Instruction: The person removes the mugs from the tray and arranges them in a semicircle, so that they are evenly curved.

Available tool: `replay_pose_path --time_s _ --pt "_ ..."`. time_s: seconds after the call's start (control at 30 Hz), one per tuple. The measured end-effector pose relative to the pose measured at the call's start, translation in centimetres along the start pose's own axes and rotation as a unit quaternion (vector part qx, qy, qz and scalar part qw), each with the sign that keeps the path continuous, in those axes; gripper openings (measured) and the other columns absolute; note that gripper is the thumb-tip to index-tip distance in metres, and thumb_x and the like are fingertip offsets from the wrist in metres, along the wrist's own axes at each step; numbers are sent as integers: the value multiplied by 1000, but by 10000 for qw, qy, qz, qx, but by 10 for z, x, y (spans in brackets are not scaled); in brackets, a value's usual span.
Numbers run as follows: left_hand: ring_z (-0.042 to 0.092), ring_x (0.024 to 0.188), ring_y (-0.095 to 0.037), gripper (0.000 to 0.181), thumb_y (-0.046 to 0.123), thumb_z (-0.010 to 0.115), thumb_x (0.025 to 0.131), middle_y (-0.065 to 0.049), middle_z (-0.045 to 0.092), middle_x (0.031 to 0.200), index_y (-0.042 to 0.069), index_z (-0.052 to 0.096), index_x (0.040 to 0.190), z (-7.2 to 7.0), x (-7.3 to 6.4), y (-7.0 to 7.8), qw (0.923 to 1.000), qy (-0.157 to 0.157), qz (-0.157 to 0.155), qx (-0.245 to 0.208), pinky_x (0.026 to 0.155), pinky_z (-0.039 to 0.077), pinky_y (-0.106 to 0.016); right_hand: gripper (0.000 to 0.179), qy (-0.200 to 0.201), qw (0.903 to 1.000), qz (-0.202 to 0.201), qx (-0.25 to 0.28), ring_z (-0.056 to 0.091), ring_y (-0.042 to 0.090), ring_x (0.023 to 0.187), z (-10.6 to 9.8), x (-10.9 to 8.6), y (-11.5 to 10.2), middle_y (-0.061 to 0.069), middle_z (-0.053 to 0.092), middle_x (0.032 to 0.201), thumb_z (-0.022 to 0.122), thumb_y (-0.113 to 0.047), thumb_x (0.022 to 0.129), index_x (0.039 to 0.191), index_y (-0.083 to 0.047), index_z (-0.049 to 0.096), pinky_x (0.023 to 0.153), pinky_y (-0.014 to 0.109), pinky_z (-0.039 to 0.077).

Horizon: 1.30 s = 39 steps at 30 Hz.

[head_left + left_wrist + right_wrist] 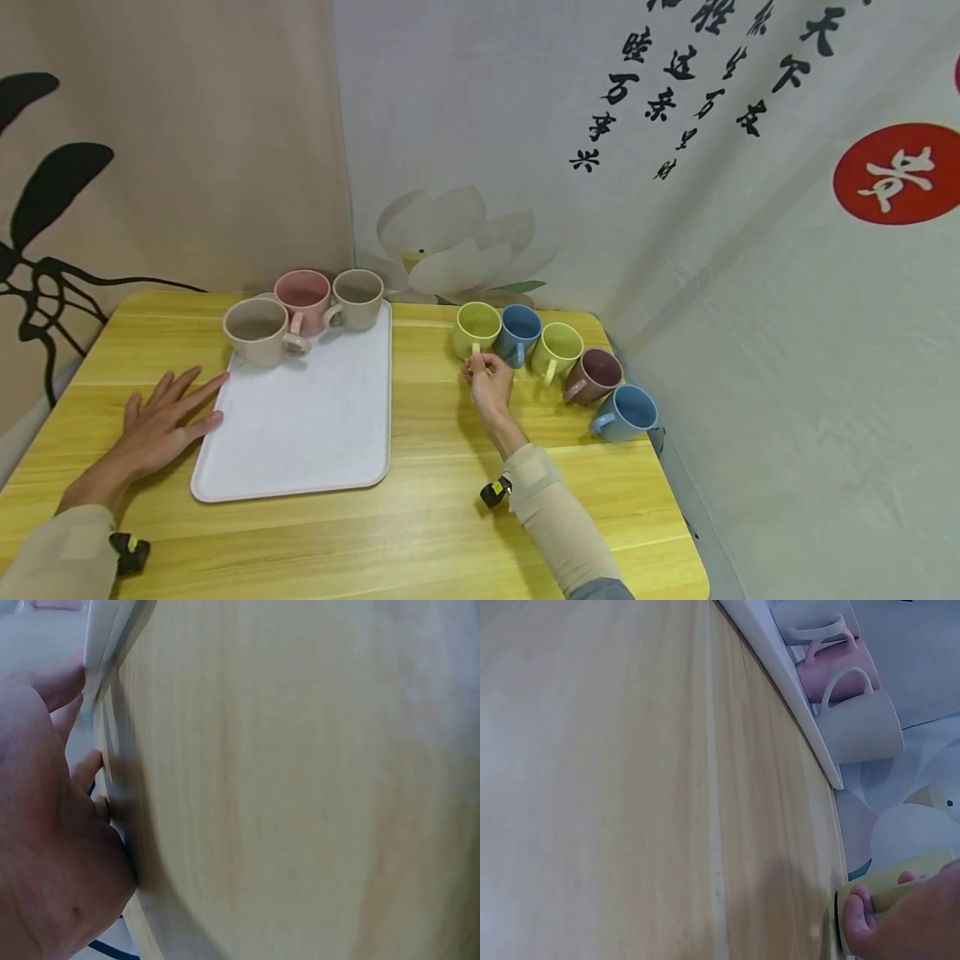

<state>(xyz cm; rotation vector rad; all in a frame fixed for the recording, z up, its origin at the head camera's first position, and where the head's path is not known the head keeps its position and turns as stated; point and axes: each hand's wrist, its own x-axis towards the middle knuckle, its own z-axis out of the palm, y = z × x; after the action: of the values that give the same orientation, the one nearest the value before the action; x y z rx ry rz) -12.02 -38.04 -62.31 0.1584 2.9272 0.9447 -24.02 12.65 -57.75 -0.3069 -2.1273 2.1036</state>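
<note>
My right hand (491, 387) pinches the handle of a yellow-green mug (477, 327), the leftmost of a row on the table. In the right wrist view, thumb and fingers close on that handle beside the mug's wall (922, 868). My left hand (161, 429) lies with straight, spread fingers at the left edge of a white tray (307, 433); its thumb and a fingertip touch the rim. On the tray's far end stand a large beige mug (257, 333), a pink mug (303, 298) and a smaller beige-grey mug (358, 298), all upright.
Right of the held mug, a blue mug (519, 333), a second yellow-green mug (557, 350), a maroon mug (594, 375) and a light blue mug (626, 412) curve along the right side of the wooden table (337, 542). Printed curtains (480, 125) hang behind.
</note>
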Motion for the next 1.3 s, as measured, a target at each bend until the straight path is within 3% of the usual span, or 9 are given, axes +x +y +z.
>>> replay_pose_path --time_s 0.5,0.7,0.9,1.0,1.1,1.17,1.3 --pt "-12 166 -73 71 45 49 119 -38 3 185 18 24 181 0 1 0 10000 -3 -15 21 122 -23 -92 27 -59 10000 -27 1 80 44 108 -4 -2 3 32 78 112 66 -14 115 107 12 73 101 51 69" --pt "-12 166 -74 71 44 49 119 -39 4 185 18 24 181 0 0 0 10000 25 3 36 122 -23 -91 31 -172 9995 -4 -278 82 45 113 -7 -5 -1 32 78 117 66 -19 116 112 10 75 100 49 70" --pt "-10 166 -74 71 44 49 119 -39 5 185 18 24 181 0 -1 1 10000 15 5 58 122 -21 -93 30 -88 9978 17 -650 81 52 115 -11 -12 -4 32 77 125 67 -24 115 124 4 76 100 56 69" --pt "-11 166 -73 71 44 49 119 -38 4 185 18 24 181 0 -1 1 10000 15 1 66 122 -21 -93 28 82 9952 -157 -967 81 51 108 -13 -17 -4 28 78 122 70 -26 113 126 -1 76 86 44 71" --pt "-10 166 -74 71 44 49 119 -38 5 185 18 24 181 1 0 1 10000 39 -5 74 122 -21 -92 28 203 9914 -324 -1255 81 43 103 -15 -24 -6 20 79 125 72 -28 112 128 -5 76 74 29 64" --pt "-10 166 -74 71 44 49 119 -39 5 185 17 24 181 1 0 2 10000 41 -11 67 122 -22 -92 30 228 9891 -461 -1382 81 36 104 -16 -28 -7 17 78 130 73 -29 112 130 -5 75 74 25 60" --pt "-11 166 -74 71 44 49 119 -39 5 185 17 25 181 1 -1 2 10000 44 -22 49 122 -22 -92 36 204 9858 -786 -1468 78 34 111 -19 -33 -8 17 74 138 73 -30 112 135 -3 72 83 31 61"
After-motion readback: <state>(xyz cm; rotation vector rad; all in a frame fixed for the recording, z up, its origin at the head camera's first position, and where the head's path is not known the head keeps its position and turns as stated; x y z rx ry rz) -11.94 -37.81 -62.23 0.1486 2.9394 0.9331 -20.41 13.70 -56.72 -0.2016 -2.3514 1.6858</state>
